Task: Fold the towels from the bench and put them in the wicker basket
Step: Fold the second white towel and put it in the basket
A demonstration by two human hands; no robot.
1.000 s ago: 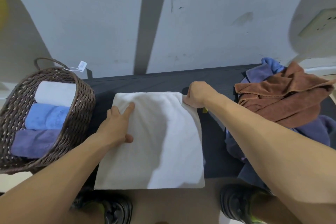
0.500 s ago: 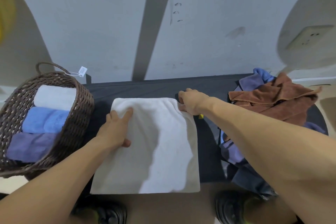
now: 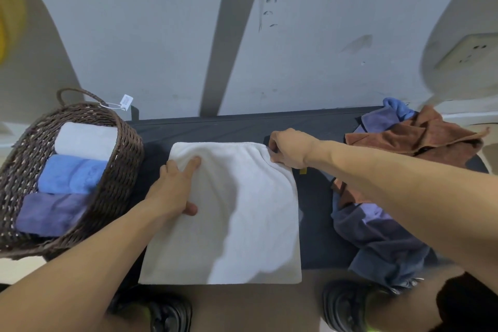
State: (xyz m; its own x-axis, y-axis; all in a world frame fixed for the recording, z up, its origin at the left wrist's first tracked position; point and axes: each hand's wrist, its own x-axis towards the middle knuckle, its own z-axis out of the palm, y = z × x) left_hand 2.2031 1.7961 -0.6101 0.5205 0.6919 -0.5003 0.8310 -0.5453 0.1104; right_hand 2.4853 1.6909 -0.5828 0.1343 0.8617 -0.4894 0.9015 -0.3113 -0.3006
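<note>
A white towel lies spread flat on the dark bench, its near edge hanging over the front. My left hand rests palm down on the towel's left side, fingers apart, pressing near the far left corner. My right hand pinches the towel's far right corner. The wicker basket stands at the left end of the bench and holds three rolled towels: white, blue and purple.
A heap of unfolded towels lies at the right end of the bench: brown, purple and a bit of blue. A grey wall rises right behind the bench. My shoes show below the bench's front edge.
The camera view shifted slightly. My left hand's fingers crept toward the towel's far left corner, bunching it a little. My right hand stays pinched on the far right corner.
</note>
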